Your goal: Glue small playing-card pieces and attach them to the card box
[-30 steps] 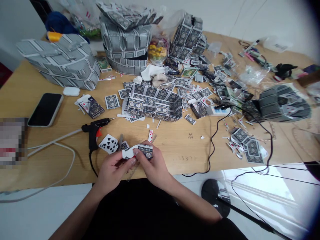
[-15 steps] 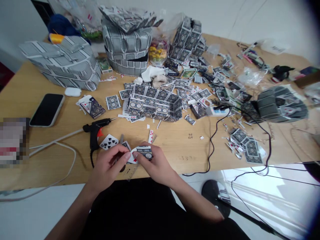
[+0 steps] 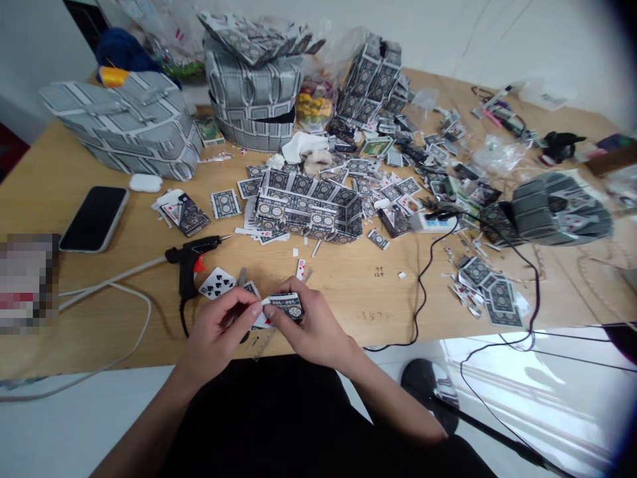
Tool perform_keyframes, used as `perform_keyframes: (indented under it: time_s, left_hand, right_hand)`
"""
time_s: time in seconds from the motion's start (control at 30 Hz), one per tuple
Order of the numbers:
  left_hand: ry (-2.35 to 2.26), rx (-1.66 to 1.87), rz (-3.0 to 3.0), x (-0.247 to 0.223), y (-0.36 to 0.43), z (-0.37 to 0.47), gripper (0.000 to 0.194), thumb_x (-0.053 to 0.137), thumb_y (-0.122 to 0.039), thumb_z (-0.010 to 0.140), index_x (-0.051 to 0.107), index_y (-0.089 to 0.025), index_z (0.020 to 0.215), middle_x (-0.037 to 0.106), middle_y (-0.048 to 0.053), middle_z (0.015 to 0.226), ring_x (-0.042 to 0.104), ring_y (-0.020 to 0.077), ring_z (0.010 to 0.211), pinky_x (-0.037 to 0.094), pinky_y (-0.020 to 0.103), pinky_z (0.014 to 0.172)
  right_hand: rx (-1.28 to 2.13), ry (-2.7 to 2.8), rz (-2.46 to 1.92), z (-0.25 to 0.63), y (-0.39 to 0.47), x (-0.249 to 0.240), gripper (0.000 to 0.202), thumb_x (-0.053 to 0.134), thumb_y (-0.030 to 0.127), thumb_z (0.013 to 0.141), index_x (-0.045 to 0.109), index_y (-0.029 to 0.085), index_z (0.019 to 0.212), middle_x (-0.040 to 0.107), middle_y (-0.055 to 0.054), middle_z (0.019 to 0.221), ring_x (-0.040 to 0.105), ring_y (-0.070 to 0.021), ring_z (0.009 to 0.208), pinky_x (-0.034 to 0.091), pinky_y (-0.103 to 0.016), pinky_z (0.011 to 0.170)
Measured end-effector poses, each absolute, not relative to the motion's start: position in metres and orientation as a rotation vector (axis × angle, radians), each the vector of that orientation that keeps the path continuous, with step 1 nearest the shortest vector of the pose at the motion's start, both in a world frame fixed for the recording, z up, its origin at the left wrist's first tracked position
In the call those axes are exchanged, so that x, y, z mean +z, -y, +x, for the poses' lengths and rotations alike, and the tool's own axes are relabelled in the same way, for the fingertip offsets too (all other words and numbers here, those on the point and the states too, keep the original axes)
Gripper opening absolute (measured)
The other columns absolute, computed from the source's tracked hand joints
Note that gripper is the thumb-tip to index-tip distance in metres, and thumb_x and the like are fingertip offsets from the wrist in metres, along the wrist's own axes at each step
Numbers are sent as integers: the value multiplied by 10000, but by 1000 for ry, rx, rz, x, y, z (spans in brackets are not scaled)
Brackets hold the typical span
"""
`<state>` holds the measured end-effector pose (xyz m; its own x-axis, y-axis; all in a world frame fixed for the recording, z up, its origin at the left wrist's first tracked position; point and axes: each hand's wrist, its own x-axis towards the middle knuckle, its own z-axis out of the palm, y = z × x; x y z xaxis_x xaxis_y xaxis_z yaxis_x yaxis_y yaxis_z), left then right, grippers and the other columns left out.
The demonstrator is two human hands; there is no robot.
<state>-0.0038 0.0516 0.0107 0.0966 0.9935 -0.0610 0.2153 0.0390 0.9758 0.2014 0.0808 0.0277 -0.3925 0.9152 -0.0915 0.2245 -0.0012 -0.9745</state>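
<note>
Head view: my left hand [image 3: 216, 335] and right hand [image 3: 313, 325] pinch a bent blue-and-white paper card [image 3: 287, 304]; narrow white paper strip [image 3: 300, 268] reads "10".

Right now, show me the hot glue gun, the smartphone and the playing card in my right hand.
Hot glue gun [image 3: 187, 267], head view: its black body.
Smartphone [image 3: 93, 219], head view: middle of its dark screen.
Playing card [image 3: 287, 303], head view: its patterned back.

Playing card [image 3: 285, 303], folded or bent; dark, ornate patterned back showing on its right part; white face with a red mark below and to the left; pinched between left hand [image 3: 215, 337] and right hand [image 3: 314, 324]; positioned near the front edge of the surface [image 3: 348, 289]; number of layers indistinct.
</note>
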Motion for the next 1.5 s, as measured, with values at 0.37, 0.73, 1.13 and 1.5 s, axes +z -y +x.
perform_keyframes:
  time_s: [0.37,0.73,1.13,1.5]
  left_hand:
    - [-1352,1010,1361,11,-53,-4,161,719,-345,1004,770,-208,938,708,-15,789,609,118,650,484,197,597]
    - [-1391,1031,1599,11,-55,-2,159,670,-275,1042,749,-209,921,724,-24,808,640,117,691,495,218,665]
    - [-1362,1083,1798,14,-56,-2,137,653,-217,1038,723,-207,920,737,-22,809,666,120,674,504,226,644]
    - [-1425,1044,1668,8,-55,-2,148,643,-287,1068,741,-220,979,764,-9,874,698,134,745,539,230,712]
  right_hand:
    - [1431,1572,-1230,204,-79,23,272,743,383,987,619,205,823,564,39,703,473,-125,646,391,-264,599]
    - [1379,1581,-1259,201,-74,17,242,735,372,982,653,197,836,573,34,699,483,-132,644,395,-271,602]
    - [1408,1637,-1211,202,-74,19,269,719,380,1008,640,200,824,547,38,699,463,-136,650,395,-275,618]
    - [1400,1621,-1265,203,-78,20,218,718,374,1007,664,198,890,595,29,723,492,-139,648,410,-276,614]
